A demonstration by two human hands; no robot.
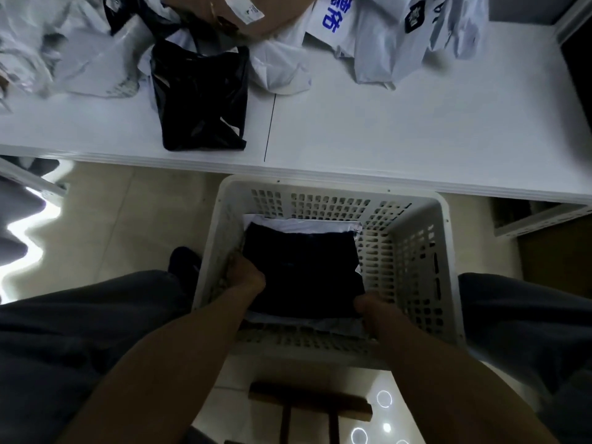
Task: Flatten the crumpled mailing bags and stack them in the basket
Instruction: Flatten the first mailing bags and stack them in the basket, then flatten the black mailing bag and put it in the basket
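Note:
A white perforated basket (pixel 416 251) stands on the floor between my knees, under the table's front edge. Inside it a flat black mailing bag (pixel 301 267) lies on top of a white bag (pixel 304 224). My left hand (pixel 245 275) holds the black bag's left edge, down inside the basket. At the bag's near right corner my right hand (pixel 371 307) grips it. On the white table (pixel 384 129) another black bag (pixel 201 100) lies crumpled, with several crumpled white bags (pixel 378 36) behind it.
A brown paper mailer (pixel 256 14) lies at the back of the table among the white bags. A dark wooden stool (pixel 307 402) shows below the basket. Tiled floor with glare lies to the left; a shelf frame (pixel 544 219) stands at the right.

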